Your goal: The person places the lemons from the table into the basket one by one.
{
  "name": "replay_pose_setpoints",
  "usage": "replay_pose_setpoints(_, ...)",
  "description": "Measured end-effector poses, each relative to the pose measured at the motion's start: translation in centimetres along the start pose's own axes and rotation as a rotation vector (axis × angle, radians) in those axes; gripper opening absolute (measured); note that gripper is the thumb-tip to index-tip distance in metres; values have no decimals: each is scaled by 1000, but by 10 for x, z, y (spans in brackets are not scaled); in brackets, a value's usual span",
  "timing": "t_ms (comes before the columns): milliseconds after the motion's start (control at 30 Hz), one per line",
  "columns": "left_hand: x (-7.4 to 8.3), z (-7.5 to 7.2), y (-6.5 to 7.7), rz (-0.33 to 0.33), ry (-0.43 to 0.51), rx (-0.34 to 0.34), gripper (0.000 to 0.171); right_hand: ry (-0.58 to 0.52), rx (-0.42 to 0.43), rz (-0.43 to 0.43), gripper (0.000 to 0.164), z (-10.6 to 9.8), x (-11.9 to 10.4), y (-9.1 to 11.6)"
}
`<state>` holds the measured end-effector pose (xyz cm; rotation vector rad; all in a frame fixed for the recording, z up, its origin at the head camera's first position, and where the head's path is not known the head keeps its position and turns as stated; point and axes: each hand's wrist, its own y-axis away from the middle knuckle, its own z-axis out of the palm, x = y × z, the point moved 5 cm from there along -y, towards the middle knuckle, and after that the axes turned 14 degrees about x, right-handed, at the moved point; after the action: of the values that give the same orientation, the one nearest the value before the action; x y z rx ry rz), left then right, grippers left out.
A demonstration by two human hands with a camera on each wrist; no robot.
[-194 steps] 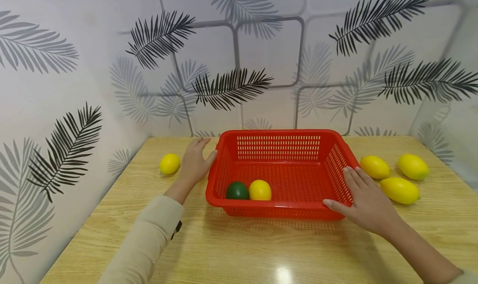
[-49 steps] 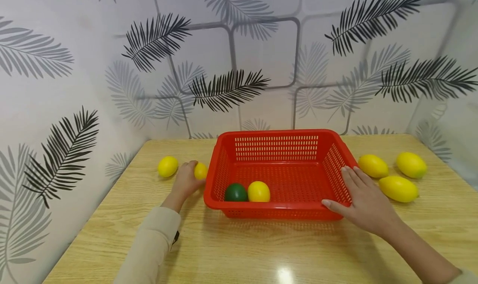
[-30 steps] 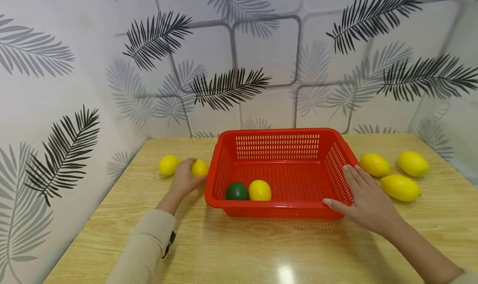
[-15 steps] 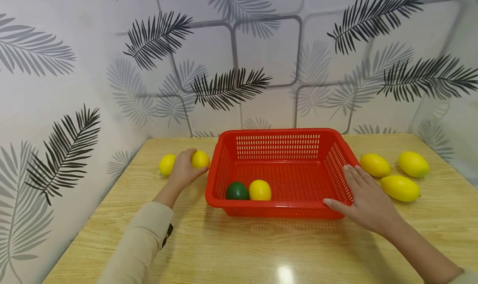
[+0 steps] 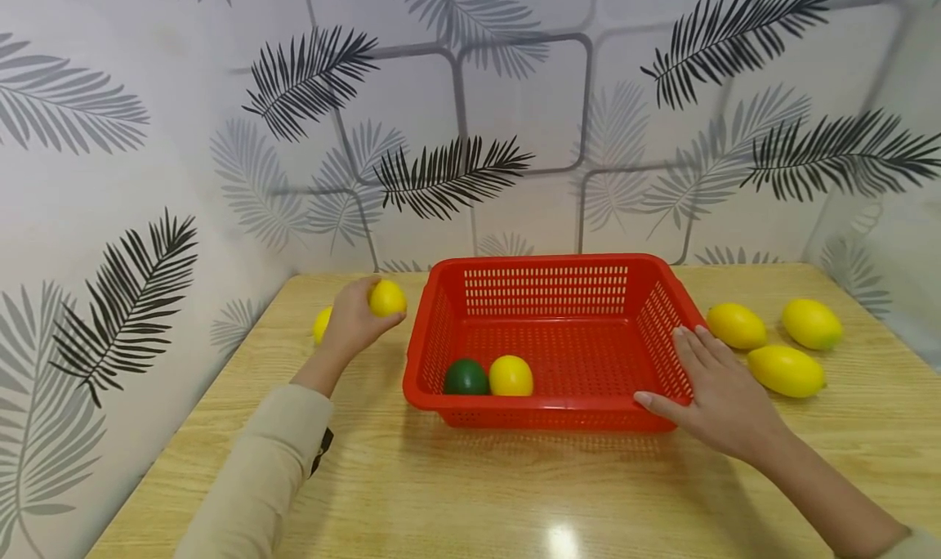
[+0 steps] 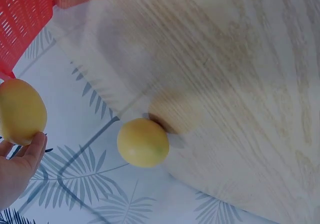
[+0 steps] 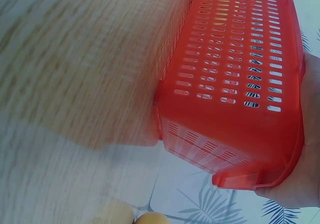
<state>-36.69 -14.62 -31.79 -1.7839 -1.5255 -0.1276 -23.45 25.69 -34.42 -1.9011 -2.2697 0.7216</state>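
My left hand [image 5: 351, 318] pinches a lemon [image 5: 387, 298] between thumb and fingers, just left of the red basket [image 5: 544, 404]. In the left wrist view that lemon [image 6: 22, 111] is held off the table, its far side cut by the frame edge. Partly behind the hand lies a second lemon [image 5: 321, 325]. My right hand [image 5: 728, 395] rests on the basket's front right corner, fingers straight over the side rim and thumb along the front rim. Inside the basket, at the front left, sit a dark green round fruit [image 5: 466, 377] and a yellow fruit [image 5: 510, 376] side by side.
To the right of the basket, several lemons [image 5: 787, 371] lie close together on the wooden table [image 5: 470, 494]. A wall with a leaf pattern [image 5: 515, 199] rises behind the table, and another closes it off at the left.
My left hand was at the basket's left rim, then took hold of the lemon beside it. Since then it has raised the lemon and drawn slightly left. My right hand has stayed put.
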Motion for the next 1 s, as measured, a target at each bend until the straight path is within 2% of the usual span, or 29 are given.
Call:
replay_pose_setpoints(533,13,-14,-11,41,1,39,60,-4,-13,9,99,1,1,0)
replay_pose_setpoints(1000,21,-18,-12,14,39,58,64,3,-20,5,99,0,-1,-1)
